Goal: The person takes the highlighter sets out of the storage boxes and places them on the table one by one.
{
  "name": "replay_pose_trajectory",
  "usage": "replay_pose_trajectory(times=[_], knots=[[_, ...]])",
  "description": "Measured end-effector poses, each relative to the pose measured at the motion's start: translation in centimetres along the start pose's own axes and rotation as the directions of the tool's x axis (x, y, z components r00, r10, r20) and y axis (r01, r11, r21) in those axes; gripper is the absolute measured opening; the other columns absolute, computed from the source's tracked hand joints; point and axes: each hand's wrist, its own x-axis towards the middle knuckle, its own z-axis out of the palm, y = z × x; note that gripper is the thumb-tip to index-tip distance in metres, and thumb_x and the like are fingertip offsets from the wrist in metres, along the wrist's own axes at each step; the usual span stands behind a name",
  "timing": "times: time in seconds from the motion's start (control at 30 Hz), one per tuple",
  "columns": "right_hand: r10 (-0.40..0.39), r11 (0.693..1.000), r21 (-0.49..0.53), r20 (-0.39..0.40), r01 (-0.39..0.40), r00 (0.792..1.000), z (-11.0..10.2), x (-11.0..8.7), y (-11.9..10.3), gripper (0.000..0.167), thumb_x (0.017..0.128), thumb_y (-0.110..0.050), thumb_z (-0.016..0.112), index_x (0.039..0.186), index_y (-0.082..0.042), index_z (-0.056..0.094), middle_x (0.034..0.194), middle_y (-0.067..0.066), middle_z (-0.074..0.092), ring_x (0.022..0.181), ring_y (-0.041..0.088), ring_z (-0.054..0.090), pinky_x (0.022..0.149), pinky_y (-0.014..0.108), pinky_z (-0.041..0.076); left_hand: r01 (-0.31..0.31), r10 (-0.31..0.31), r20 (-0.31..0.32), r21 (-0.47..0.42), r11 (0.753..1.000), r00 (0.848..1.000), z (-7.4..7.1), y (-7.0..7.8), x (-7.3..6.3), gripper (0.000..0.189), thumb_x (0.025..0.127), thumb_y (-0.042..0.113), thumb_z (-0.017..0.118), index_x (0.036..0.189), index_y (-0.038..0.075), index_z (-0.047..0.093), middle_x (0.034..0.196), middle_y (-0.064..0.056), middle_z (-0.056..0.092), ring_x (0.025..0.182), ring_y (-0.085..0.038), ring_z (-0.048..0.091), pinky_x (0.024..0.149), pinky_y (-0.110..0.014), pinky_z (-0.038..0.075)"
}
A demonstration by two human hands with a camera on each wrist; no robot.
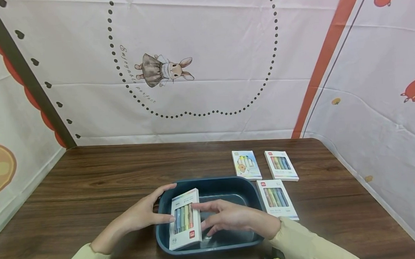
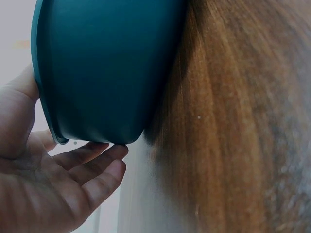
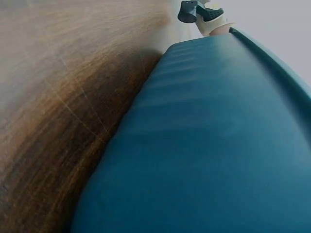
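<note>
A white box of coloured crayons (image 1: 186, 218) with a window leans at a slant inside the left end of a dark blue plastic bin (image 1: 232, 246). My left hand (image 1: 146, 209) holds the bin's back left corner, its thumb over the rim beside the box. In the left wrist view, its fingers (image 2: 104, 182) lie against the bin's outer wall (image 2: 112, 73). My right hand (image 1: 231, 218) reaches into the bin, fingertips at the box's right edge and the index on its face. The right wrist view shows only the bin's outer side (image 3: 194, 136); that hand is hidden there.
Right of the bin, two white crayon boxes lie on the brown wooden table (image 1: 109, 175): a near one (image 1: 277, 199) and a far one (image 1: 281, 165). Beside the far one is a box with a flower picture (image 1: 246, 165). Printed cloth (image 1: 206, 99) stands behind.
</note>
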Motion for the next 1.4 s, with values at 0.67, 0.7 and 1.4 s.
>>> replay_pose_trajectory(times=[0.67, 0.7, 1.4], knots=[[-0.036, 0.999, -0.023, -0.198, 0.032, 0.98, -0.5, -0.8, 0.0, 0.05, 0.09, -0.006, 0.052, 0.138, -0.003, 0.037, 0.13, 0.015, 0.046, 0.097, 0.022, 0.06, 0.083, 0.033, 0.05, 0.002, 0.0, -0.04, 0.066, 0.998, 0.999, 0.1, 0.1, -0.2, 0.078, 0.073, 0.035, 0.075, 0.138, 0.028, 0.032, 0.143, -0.018, 0.032, 0.128, -0.044, 0.029, 0.093, -0.067, 0.027], [-0.041, 0.999, -0.026, -0.213, 0.036, 0.976, -0.5, -0.9, 0.0, 0.05, 0.09, -0.005, 0.053, 0.137, -0.003, 0.039, 0.13, 0.015, 0.047, 0.096, 0.022, 0.06, 0.082, 0.033, 0.051, 0.002, 0.001, -0.04, 0.065, 0.998, 0.999, 0.1, 0.1, -0.2, 0.078, 0.073, 0.035, 0.075, 0.138, 0.029, 0.032, 0.143, -0.018, 0.032, 0.128, -0.043, 0.029, 0.093, -0.067, 0.026], [-0.092, 0.994, -0.082, -0.34, 0.068, 0.936, -1.5, -1.2, 0.1, 0.057, 0.075, 0.004, 0.065, 0.129, -0.002, 0.049, 0.129, 0.014, 0.05, 0.089, 0.021, 0.061, 0.073, 0.029, 0.051, -0.004, 0.006, -0.038, 0.051, 0.999, 0.999, 0.1, 0.1, -0.3, 0.078, 0.074, 0.034, 0.075, 0.139, 0.028, 0.031, 0.144, -0.019, 0.029, 0.128, -0.043, 0.028, 0.095, -0.064, 0.028]])
